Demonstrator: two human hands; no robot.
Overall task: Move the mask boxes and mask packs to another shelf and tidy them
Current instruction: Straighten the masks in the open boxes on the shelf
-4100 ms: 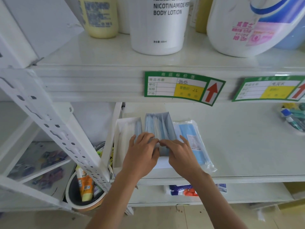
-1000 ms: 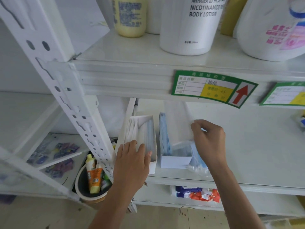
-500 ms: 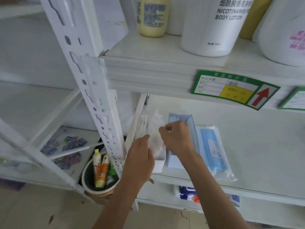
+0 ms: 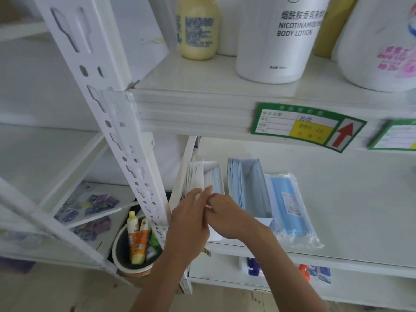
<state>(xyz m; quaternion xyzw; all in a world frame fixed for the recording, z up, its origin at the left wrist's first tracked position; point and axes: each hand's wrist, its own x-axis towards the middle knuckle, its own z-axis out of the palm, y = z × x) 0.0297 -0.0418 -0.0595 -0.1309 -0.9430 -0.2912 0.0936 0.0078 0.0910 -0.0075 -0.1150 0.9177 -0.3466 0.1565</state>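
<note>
On the white middle shelf (image 4: pixel 351 199) stand two open mask boxes side by side. The left box (image 4: pixel 212 174) holds white wrapped masks and some blue ones. Blue masks stand on edge in the right box (image 4: pixel 247 185). A clear pack of blue masks (image 4: pixel 290 208) lies flat just right of the boxes. Both my hands meet at the front of the left box. My left hand (image 4: pixel 189 224) lies with stretched fingers against the wrapped masks. My right hand (image 4: pixel 227 218) is curled, pinching a white edge there; what lies under it is hidden.
A yellow bottle (image 4: pixel 198 28), a white body lotion tub (image 4: pixel 281 39) and another large container stand on the shelf above. A perforated white upright (image 4: pixel 117 122) rises at left. Below it is a bucket of tubes (image 4: pixel 136 242). Small packets (image 4: pixel 315 271) lie on the lower shelf.
My right hand carried a clear wrapped bundle from the right box over to the left box and has sunk to its front. The left hand slid up onto the wrapped masks.
</note>
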